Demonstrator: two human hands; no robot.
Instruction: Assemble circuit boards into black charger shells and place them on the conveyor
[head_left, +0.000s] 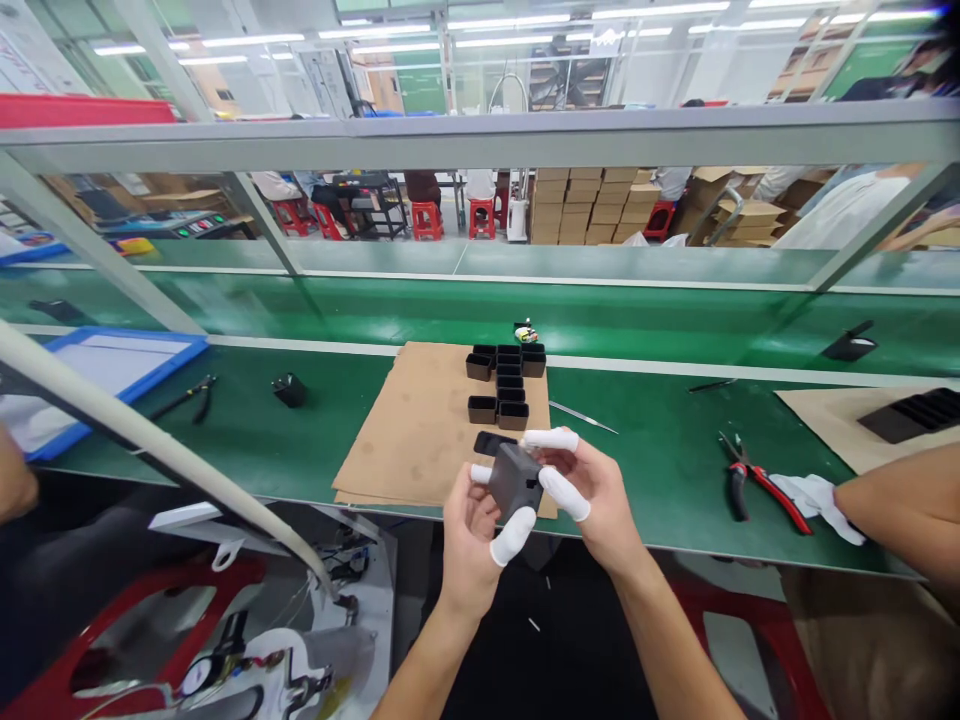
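Note:
I hold a small dark grey box-shaped part (514, 480) in both hands over the near edge of a brown cardboard sheet (420, 430). My left hand (471, 530) grips it from the left and below, my right hand (589, 490) from the right and above. White finger cots cover several fingertips. Just beyond my hands a flat black piece (491, 441) lies on the cardboard. Farther back, several open black box shells (507, 382) stand in rows on the cardboard.
Metal tweezers (581, 417) lie right of the cardboard on the green bench (660, 450). Red-handled pliers (757, 484) and a white cloth (814, 495) sit near another person's arm (900, 510) at right. Black pliers (196, 395), a black shell (289, 389) and a blue tray (157, 362) lie left.

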